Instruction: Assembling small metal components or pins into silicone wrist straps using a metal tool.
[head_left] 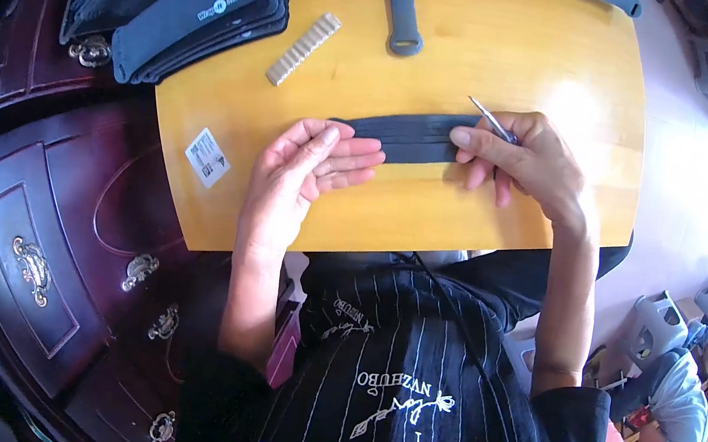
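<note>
Two of your forearms (570,297) reach over the desk (463,214), the dark grey strip (415,139) lying between your hands. Your left hand (302,169) turns its palm inward, fingers extended, thumb by the index finger at the strip's left end; whether it pinches the strip, I cannot tell. Your right hand (521,159) bends inward at the wrist, thumb over the strip's right part, holding a slim pointed tool (492,119).
</note>
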Tool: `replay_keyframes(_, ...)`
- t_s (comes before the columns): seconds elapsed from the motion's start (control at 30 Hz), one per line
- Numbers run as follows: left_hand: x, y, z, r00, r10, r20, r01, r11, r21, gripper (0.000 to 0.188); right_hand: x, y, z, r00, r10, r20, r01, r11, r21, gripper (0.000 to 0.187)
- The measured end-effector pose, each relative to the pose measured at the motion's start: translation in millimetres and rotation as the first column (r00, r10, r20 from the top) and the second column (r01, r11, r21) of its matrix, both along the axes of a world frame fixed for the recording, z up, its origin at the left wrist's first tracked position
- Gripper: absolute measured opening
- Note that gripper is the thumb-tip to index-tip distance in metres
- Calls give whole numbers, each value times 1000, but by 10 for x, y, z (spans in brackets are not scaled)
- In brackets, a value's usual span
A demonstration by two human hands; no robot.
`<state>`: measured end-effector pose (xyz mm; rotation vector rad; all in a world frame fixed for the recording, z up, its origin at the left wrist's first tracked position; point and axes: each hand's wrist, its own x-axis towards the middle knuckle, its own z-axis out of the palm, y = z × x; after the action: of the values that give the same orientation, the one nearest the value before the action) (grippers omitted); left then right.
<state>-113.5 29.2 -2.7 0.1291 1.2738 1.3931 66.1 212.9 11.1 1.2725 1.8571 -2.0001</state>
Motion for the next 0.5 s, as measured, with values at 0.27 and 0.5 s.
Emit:
replay_keyframes(0.27,86,97,233,990,-91,-107,91,996,-8,24,299,23,20,998,-61,27,44,904,425,36)
replay_keyframes(0.5,-114,606,308,729,-214,-650,139,976,-165,20,356,-787,833,680,347,-646,-412,910,55,17)
